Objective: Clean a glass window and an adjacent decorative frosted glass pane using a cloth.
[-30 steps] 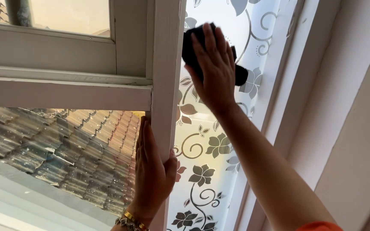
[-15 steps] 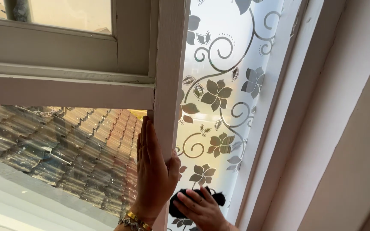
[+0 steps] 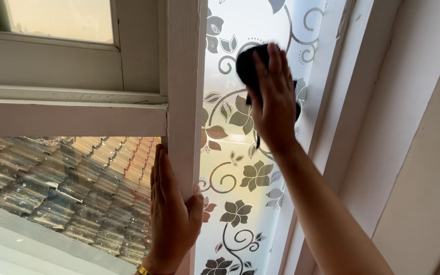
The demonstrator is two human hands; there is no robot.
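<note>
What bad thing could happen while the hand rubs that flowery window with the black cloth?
The right hand presses the black cloth flat on the patterned pane; pushing hard might strain the glass or lift its flowered film. The left hand grips the white post beside an open gap above roof tiles; a dropped cloth could fall out.

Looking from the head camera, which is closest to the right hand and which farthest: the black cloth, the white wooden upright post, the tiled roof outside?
1. Black cloth, pressed under the right hand on the flower-patterned frosted pane.
2. White wooden upright post, just left of it.
3. Tiled roof, far left, outside.
</note>
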